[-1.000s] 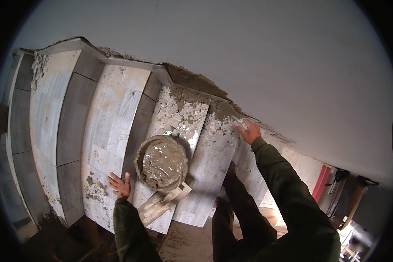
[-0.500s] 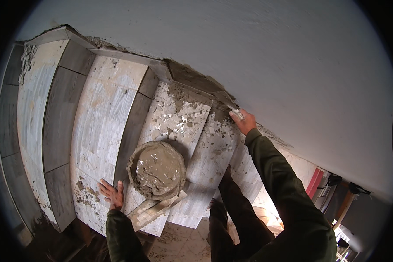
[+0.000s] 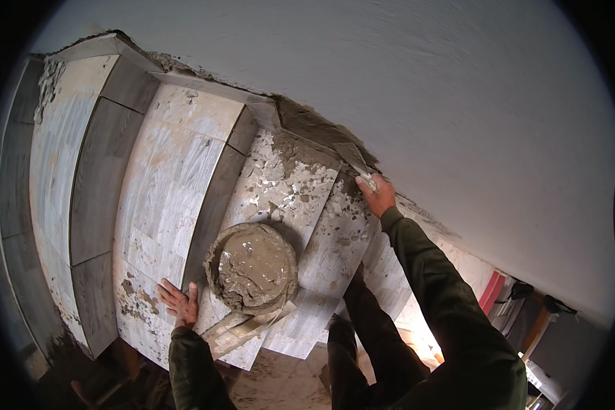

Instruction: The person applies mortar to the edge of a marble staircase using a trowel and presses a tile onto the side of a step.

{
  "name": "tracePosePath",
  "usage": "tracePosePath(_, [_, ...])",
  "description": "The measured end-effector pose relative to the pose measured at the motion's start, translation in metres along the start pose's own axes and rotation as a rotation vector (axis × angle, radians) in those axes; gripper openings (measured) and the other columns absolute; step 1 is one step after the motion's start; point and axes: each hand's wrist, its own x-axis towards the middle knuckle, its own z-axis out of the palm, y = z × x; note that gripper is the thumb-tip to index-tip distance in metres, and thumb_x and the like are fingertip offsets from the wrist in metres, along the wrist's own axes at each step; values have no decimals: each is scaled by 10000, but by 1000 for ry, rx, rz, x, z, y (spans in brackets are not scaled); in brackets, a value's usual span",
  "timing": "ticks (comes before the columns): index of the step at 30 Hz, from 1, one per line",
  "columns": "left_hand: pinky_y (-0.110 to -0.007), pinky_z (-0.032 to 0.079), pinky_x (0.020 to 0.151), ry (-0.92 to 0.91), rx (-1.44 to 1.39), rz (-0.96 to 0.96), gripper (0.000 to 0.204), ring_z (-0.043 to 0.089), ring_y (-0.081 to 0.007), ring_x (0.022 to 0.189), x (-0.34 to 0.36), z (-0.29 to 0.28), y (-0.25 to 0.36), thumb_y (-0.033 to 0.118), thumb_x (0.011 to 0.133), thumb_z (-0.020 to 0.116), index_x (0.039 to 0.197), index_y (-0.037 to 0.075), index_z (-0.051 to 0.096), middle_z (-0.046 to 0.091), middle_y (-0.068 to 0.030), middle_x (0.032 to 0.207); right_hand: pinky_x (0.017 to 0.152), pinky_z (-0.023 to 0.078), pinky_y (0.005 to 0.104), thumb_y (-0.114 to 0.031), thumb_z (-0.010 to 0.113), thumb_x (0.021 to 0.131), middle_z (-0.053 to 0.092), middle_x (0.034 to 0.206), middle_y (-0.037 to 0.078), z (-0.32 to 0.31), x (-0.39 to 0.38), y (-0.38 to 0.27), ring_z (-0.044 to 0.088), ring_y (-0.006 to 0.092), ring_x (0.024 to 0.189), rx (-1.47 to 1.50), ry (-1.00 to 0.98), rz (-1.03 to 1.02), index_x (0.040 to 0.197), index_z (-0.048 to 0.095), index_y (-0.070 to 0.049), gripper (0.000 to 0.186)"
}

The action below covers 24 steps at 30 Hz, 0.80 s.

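My right hand (image 3: 377, 197) is closed around the handle of a trowel (image 3: 353, 157). The trowel's blade lies against the strip of grey mortar (image 3: 314, 126) along the foot of the wall. Fingers spread, my left hand (image 3: 179, 303) rests on a wood-look tiled step (image 3: 158, 205). Just right of it stands a round bucket (image 3: 295, 263) of wet mortar (image 3: 253, 266), its rim caked. Below the bucket lies a flat, mortar-smeared strip (image 3: 242, 333), partly hidden by it.
Tiled stairs run across the left, with dark risers (image 3: 106, 181) between treads. Mortar crumbs (image 3: 280, 181) litter the step beside the wall. A plain grey wall (image 3: 444, 102) rises along the upper right. My legs (image 3: 376, 328) are on the lower steps.
My right hand has shifted slightly, and more of the trowel blade now shows against the mortar strip. The view has moved a little. My left hand stays on the step.
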Motion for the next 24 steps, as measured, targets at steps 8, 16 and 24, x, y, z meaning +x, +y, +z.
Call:
tracePosePath(8, [-632,19,998,-20,-16,-18,973,-139,-391,1321,0,2,0,721,765,364,1403,153,-102,-161,-156,1446,651,437,429,-446,574,809,593,760,212,-3,7,-15,559,404,757,-29,-22,-9,813,563,-26,420])
tracePosePath(16, [-644,30,992,6,-15,5,927,-131,-389,1323,-3,0,3,709,782,343,1405,176,-89,-151,-149,1448,636,437,424,-457,568,810,583,718,202,0,11,-33,563,395,722,-46,5,-24,800,560,-30,427])
tracePosePath(24, [-636,23,995,-19,-12,3,938,-144,-408,1316,-5,-4,9,696,789,353,1402,154,-106,-176,-154,1443,626,441,420,-457,570,811,588,724,201,0,16,-52,561,398,720,-53,15,-51,814,572,-43,414])
